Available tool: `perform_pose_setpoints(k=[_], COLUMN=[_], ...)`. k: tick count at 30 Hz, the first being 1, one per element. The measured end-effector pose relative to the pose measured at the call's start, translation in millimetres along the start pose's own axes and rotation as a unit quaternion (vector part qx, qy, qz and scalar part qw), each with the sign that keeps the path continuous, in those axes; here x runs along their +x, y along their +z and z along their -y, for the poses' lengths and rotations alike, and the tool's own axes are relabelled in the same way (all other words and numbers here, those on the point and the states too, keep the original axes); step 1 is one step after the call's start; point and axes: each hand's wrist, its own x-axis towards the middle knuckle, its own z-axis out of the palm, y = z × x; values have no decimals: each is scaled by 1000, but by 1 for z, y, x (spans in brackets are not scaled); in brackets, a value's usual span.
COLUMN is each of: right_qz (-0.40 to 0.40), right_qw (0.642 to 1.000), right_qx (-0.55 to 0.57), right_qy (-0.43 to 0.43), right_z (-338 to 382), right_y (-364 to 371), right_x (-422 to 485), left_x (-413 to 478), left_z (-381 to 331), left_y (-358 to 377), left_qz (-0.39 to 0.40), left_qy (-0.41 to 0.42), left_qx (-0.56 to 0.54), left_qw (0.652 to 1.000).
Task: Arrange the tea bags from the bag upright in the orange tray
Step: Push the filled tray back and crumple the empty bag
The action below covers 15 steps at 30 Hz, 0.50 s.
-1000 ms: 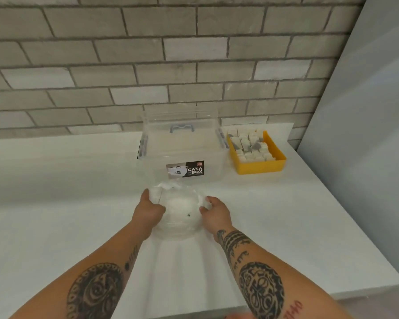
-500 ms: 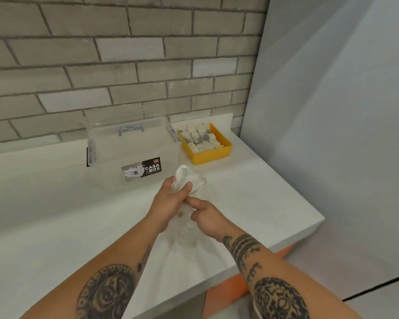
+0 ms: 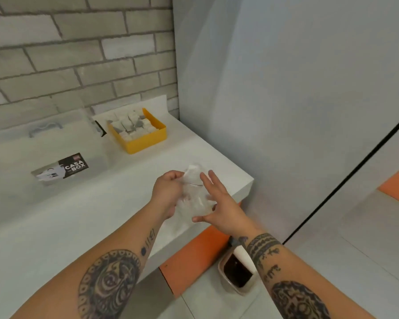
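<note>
Lying on the desk [image 3: 101,215] a second ago, the clear bag [image 3: 194,201] is now bunched up in the left grip [image 3: 167,192] near the desk's right edge, and the right grip [image 3: 219,203] has spread its fingers open against it.

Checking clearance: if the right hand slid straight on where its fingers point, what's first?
The clear bag in the left hand; the right hand seems to touch it, depth unclear.

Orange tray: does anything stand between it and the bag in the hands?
Nothing visible does. Only bare counter lies between the bag and the orange tray; the clear box sits left of that path.
</note>
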Motion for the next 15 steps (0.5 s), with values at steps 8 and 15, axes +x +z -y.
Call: perform_pose_setpoints(k=[8,15], right_qz=[-158,-241], right_qw=[977,929], right_qx=[98,143], right_qy=[109,244], right_z=[-100,-198], right_y=[-63,-30], right_x=[-64,-84], left_x=[-36,-41], left_z=[41,161], left_y=[125,179], left_qz=[222,188], left_qy=[1,-70], left_qx=[145,46], left_qw=[964,979])
